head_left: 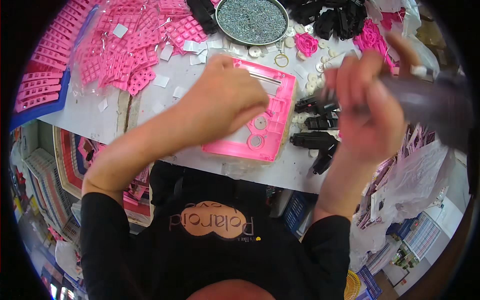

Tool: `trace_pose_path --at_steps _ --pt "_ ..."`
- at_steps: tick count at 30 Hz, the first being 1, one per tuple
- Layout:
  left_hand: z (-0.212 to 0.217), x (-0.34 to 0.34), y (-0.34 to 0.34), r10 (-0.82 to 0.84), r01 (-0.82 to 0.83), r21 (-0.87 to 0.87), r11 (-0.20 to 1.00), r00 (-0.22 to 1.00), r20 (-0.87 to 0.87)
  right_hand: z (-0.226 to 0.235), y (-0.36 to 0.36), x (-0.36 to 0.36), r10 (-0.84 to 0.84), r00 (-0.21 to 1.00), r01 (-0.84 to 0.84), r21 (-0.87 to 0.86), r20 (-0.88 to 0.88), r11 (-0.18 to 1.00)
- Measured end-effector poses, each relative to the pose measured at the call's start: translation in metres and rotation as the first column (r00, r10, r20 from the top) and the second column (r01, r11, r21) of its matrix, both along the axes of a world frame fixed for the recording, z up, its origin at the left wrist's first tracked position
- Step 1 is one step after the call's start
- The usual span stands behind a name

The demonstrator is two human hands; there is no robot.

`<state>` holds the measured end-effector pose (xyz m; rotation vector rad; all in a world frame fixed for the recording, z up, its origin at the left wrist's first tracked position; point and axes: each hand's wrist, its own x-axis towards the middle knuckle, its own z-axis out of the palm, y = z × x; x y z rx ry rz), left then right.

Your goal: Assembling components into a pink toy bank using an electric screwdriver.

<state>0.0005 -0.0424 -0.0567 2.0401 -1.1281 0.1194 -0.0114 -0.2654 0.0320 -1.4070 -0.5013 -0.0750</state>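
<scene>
A pink plastic housing (274, 145) lies on the table before me, with a metal strip near its top and round fittings lower down. My left hand (227, 95) is over its left part, fingers curled and closed; whatever they hold is hidden. To the right, my right hand (372, 107) is raised and smeared by motion, its fingers around a dark, cylindrical electric screwdriver (425, 100) that points leftward. Beyond the housing stands a round metal bowl (252, 20) full of small screws. Black plastic assemblies (315, 140) sit just right of the housing.
Bagged pink keypad-like parts (115, 55) cover the back left, beside a blue tray (60, 102) of pink strips. White discs (312, 82), pink cord (372, 40) and more black assemblies (340, 20) crowd the back right. A clear plastic bag (417, 172) hangs at the right.
</scene>
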Motion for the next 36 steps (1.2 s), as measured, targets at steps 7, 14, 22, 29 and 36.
trace_pose_path --at_steps 7,14,22,29,36 --pt "0.001 -0.030 0.003 -0.050 0.006 -0.131 0.991 0.941 -0.336 -0.011 0.033 -0.046 0.002 1.000 -0.001 0.201 -0.005 0.980" --pt "0.004 -0.028 0.003 -0.021 0.000 -0.086 0.996 0.968 -0.248 -0.014 0.041 -0.052 -0.002 0.998 0.024 0.326 -0.067 0.945" --pt "-0.007 -0.032 0.002 -0.017 0.008 0.076 0.997 0.994 0.112 -0.053 0.041 -0.054 -0.129 0.990 0.138 0.191 -0.057 0.972" --pt "-0.021 -0.032 0.002 -0.149 0.099 0.181 0.978 0.948 0.283 -0.076 0.049 -0.058 -0.160 0.987 0.160 -0.027 -0.010 0.987" --pt "-0.013 -0.039 0.005 -0.302 0.172 0.436 0.884 0.920 0.251 -0.081 0.028 -0.040 0.065 0.994 -0.065 0.007 -0.088 0.998"
